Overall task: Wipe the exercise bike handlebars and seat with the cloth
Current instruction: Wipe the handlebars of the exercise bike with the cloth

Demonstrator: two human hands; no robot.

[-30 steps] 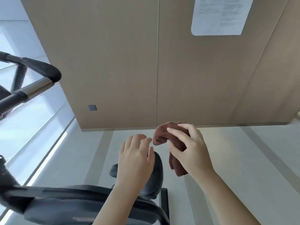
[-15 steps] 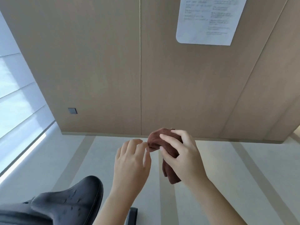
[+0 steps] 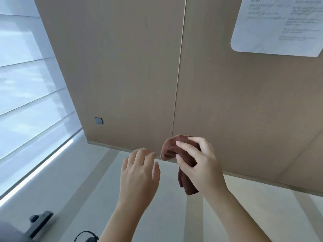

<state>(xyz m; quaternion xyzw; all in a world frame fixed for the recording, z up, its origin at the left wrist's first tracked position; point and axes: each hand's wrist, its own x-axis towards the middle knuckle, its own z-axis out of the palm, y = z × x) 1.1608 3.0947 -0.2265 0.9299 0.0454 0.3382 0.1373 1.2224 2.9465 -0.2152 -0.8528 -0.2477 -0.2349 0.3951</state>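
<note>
We note the R hand (image 3: 201, 165) right of frame centre, fingers and thumb curled round the brown cloth (image 3: 169, 149), clamped on it. The cloth is bunched. Its long axis runs approx. top-to-bottom in view: wadded end up toward 11 o'clock, loose tail hanging toward 5 o'clock below the palm. The L hand (image 3: 139, 173) sits at 9 o'clock of the cloth, just beside it with a narrow gap, fingers relaxed and spread, holding nothing. Bkgd: tan wall panels (image 3: 131, 67), printed sheet (image 3: 279, 27) at 1 o'clock, blinds (image 3: 26, 84) at 9 o'clock, blurred dark metal part (image 3: 40, 222) at 7 o'clock.
</note>
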